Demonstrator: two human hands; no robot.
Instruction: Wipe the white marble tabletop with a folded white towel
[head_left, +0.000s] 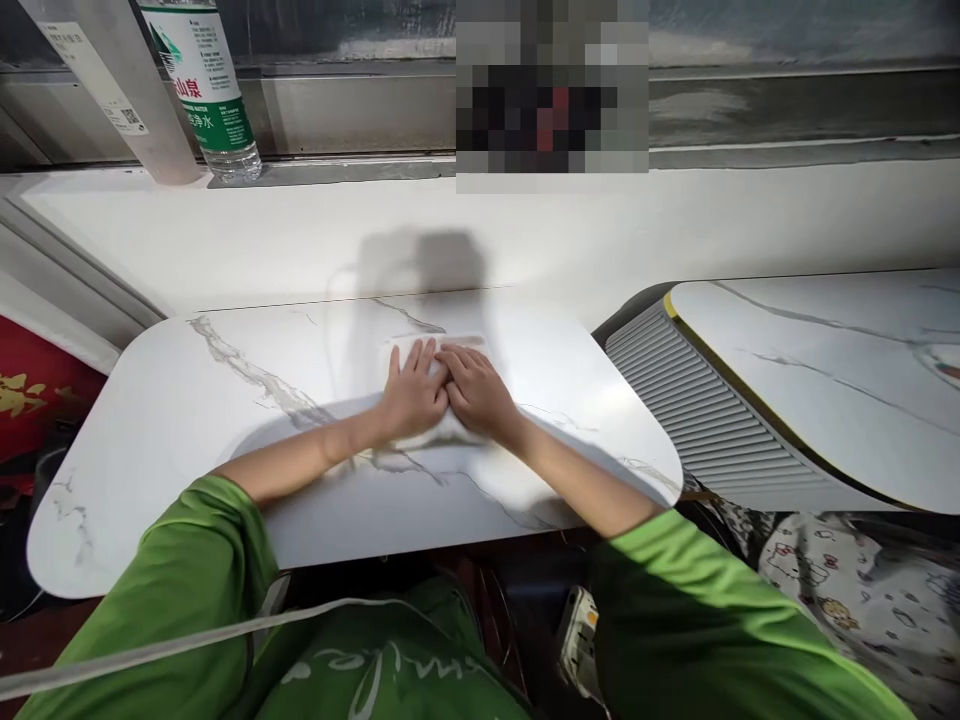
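Observation:
On the white marbled table (187,400), a thin white cloth or tissue (448,432) lies beneath both my hands; its exact form is hard to make out. My left hand (414,393) rests flat on it with the fingers spread and pointing away from me. Beside it, my right hand (477,390) lies palm down, its fingers stretched out toward the upper left. The thumbs meet or overlap in the middle. Neither hand is wrapped round anything.
A labelled water bottle (206,95) and a frosted container (124,95) stand on the ledge at the back left. A second marbled table (840,370) with a ribbed side is at the right. A white cable crosses low in front of me.

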